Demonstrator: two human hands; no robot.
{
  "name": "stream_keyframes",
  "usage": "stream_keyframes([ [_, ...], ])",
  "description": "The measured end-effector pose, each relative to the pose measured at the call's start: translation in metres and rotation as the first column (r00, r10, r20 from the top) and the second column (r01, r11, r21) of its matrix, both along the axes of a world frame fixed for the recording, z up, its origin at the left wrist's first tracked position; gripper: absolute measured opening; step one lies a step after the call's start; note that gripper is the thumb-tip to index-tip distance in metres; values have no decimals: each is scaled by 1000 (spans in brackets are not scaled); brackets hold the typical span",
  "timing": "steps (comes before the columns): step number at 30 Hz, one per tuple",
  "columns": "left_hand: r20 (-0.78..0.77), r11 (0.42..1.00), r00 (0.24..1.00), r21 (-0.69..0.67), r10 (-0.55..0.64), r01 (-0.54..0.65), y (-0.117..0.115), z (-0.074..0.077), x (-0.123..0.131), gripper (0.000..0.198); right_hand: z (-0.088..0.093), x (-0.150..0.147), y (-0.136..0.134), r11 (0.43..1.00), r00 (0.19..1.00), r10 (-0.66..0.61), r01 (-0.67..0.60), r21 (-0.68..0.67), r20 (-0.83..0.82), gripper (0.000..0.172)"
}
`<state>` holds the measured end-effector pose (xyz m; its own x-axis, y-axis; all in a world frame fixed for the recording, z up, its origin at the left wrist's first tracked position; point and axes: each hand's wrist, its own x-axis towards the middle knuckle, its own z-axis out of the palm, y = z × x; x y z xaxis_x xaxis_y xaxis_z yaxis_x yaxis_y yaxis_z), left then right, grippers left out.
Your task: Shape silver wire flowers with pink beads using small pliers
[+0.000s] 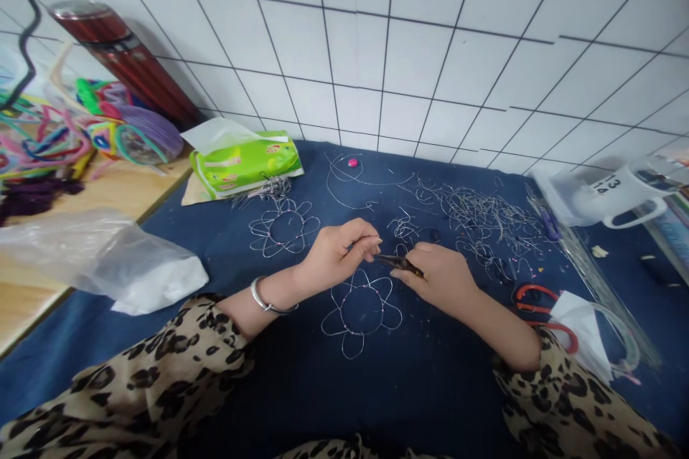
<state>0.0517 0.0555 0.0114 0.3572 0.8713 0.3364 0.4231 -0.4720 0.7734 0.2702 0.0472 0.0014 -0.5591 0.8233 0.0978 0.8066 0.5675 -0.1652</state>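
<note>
Wire flower [349, 331] beneath left fingers [359, 251] pressed together, right fingers [423, 256] gripping pliers [397, 262]

Two wire flowers [362, 334]; one mug [619, 195]

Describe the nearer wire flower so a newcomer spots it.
Over the blue cloth, find the left hand. Just below it in the picture lies the wire flower. Unlike the other wire flower, near the green tissue pack, it lies nearer the camera.

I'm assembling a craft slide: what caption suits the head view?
The right hand holds pliers close to the left hand; a wire flower lies on blue cloth.
</note>
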Motion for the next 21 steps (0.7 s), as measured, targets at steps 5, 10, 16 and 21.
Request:
stream_keyframes([
  [5,6,999,1000,47,18,-19,1,-5,0,11,1,0,-1,999,1000,-17,18,36,-15,41],
  [10,31,996,999,93,-11,8,2,-9,-1,9,0,0,-1,999,1000,-19,19,45,-15,41],
  [16,18,996,1000,84,-13,12,2,-10,-1,8,0,0,-2,999,1000,-19,20,30,-10,40],
  [21,-15,996,1000,90,-1,2,1,-10,0,9,1,-1,-3,1000,1000,-26,26,10,3,38],
])
